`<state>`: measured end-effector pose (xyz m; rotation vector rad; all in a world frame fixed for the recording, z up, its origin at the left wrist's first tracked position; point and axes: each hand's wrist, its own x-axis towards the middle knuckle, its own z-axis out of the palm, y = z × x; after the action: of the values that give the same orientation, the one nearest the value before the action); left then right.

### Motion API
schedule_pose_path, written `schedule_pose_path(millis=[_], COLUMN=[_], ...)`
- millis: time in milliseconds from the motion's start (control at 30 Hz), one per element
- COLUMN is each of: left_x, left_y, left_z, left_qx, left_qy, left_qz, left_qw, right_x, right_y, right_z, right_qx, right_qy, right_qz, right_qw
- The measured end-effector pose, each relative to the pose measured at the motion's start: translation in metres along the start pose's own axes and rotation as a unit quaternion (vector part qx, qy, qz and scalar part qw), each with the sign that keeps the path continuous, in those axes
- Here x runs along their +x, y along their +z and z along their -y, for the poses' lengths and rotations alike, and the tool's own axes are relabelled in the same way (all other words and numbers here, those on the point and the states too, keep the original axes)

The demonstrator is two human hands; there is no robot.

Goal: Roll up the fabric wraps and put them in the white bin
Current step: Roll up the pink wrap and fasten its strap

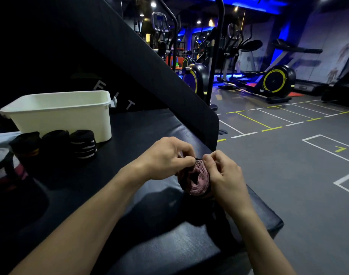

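On the black gym bench [150, 124], near right: pink fabric wrap [199, 180], soft, light, springy, pinched at its rim by left hand [165, 155] and right hand [225, 175]; best gripped round the coil.

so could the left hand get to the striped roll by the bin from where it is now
Probably yes, but not right now. The left hand is pinching the pink wrap together with the right hand. The padded bench between it and the striped roll shows nothing in the way.

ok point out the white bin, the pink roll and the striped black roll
white bin [60, 118], head view, bare front wall
pink roll [199, 180], head view, coiled end between both hands
striped black roll [83, 144], head view, its side with white stripes
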<state>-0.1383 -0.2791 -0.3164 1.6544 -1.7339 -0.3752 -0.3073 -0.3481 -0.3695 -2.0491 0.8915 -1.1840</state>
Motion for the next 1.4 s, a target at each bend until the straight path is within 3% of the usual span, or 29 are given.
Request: schedule_pose_path(millis=[167, 267, 367, 433, 533, 600, 800, 933, 1067, 1400], left_x=[-0.001, -0.001, 0.000, 0.001, 0.001, 0.002, 0.004, 0.003, 0.003, 0.008], left_y=[-0.006, -0.004, -0.002, -0.001, 0.002, 0.006, 0.015, 0.014, 0.014, 0.025], left_z=[0.004, 0.005, 0.005, 0.008, 0.010, 0.008, 0.003, 0.002, 0.003, 0.004], left_qx=[-0.162, -0.207, -0.238, -0.269, -0.323, -0.339, -0.355, -0.365, -0.377, -0.409], left_qy=[-0.111, -0.146, -0.182, -0.207, -0.238, -0.249, -0.266, -0.267, -0.265, -0.287], left_qz=[0.049, 0.051, 0.031, 0.009, -0.019, -0.030, -0.051, -0.039, -0.034, -0.042], left_qw=[0.979, 0.966, 0.954, 0.941, 0.916, 0.907, 0.895, 0.891, 0.887, 0.865], right_x=[0.001, -0.002, -0.005, -0.010, -0.019, -0.022, -0.017, -0.017, -0.015, -0.007], right_y=[0.007, 0.007, 0.006, 0.005, 0.007, 0.012, 0.022, 0.022, 0.023, 0.034], right_z=[-0.001, -0.001, 0.000, -0.003, -0.004, -0.009, -0.010, -0.009, -0.007, 0.002], right_qx=[0.127, 0.052, 0.013, -0.006, -0.040, -0.072, -0.091, -0.070, -0.158, -0.182], right_qy=[0.044, 0.012, -0.005, -0.034, -0.044, -0.037, -0.019, -0.014, -0.008, 0.053], right_qz=[-0.029, -0.103, -0.117, -0.094, 0.014, 0.035, -0.007, -0.011, -0.040, -0.037], right_qw=[0.991, 0.993, 0.993, 0.995, 0.998, 0.996, 0.996, 0.997, 0.987, 0.981])
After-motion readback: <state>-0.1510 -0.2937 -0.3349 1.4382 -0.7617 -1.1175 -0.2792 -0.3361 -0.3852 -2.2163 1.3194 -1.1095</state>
